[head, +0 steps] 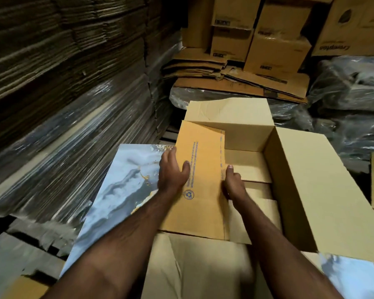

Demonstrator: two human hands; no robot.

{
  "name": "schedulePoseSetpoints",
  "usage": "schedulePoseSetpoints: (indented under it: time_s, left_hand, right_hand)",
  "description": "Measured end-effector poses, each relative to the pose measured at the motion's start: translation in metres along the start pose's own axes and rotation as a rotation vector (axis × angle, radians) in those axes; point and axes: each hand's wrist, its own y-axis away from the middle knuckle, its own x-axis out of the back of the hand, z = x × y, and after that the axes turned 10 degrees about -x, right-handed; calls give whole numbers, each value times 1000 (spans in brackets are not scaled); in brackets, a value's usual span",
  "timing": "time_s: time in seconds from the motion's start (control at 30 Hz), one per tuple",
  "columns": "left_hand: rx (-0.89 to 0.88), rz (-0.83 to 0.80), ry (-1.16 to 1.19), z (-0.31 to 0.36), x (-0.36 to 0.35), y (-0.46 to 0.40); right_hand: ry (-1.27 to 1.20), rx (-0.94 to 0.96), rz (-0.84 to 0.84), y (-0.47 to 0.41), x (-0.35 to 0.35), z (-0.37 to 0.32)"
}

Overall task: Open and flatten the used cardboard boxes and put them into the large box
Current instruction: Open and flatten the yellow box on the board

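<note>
Two hands are on one flattened cardboard box (200, 169), a darker tan piece with blue print and a recycling mark, and I see it standing tilted against the left inner wall of the large box (307, 182). My left hand (173, 171) grips its left edge, thumb curled onto the printed face and fingers wrapped behind. My right hand (233, 184) pinches its right edge, thumb up along the fold, the other fingers hidden behind the cardboard. The hands are apart, one on each side of the piece.

The large box is open at the top, its far flap (227, 108) standing up and creased, its right flap (333, 201) folded outward and down. Inside it I can see paler sheets of cardboard (246, 167) lying flat on the bottom. The box stands on a surface with a blue-grey marbled pattern (125, 180).

To the left rises a tall stack of flat cardboard sheets (52, 83), partly wrapped in clear film. Beyond the large box lies a low pile of flattened boxes (235, 76), with several upright printed cartons (276, 39) behind it. Crumpled dark plastic wrap (350, 93) fills the right side.
</note>
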Motion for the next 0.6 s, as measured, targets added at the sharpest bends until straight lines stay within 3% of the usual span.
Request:
schedulePoseSetpoints:
  time_s: [0.1,0.3,0.4,0.5,0.6]
  left_hand:
    - [55,-36,73,2,5,9]
    - [116,-282,221,31,57,6]
    - [43,-414,420,58,109,3]
    - [40,-549,318,66,157,0]
    - [29,-391,107,62,193,-14]
  right_hand:
    - [-287,-72,-291,28,10,0]
    - [-646,136,-489,82,1,-40]
    - [-513,251,-569,106,-27,-61]
    - [-373,297,-542,126,-53,-66]
    - [-282,327,-469,133,-68,-56]
